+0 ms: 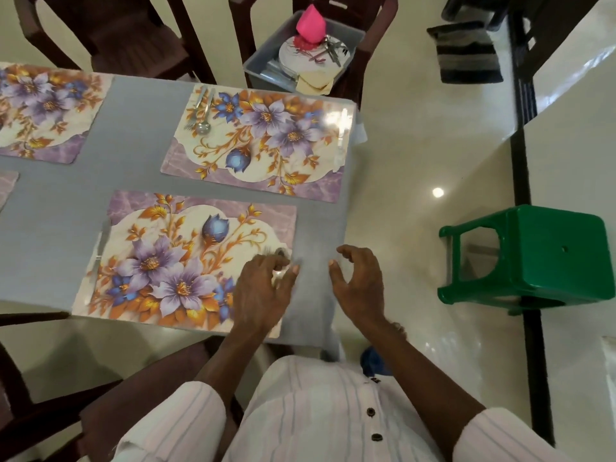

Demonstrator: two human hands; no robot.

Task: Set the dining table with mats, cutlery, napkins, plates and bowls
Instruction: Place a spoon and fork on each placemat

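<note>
head view, four mats, left fingers flat on cutlery, right fingers relaxed

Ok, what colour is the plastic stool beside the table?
The stool is green, seen in the head view.

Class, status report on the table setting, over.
Left hand: fingers resting on steel fork and spoon at right edge of near floral mat. Right hand empty, hovering. Nothing in the way.
</note>
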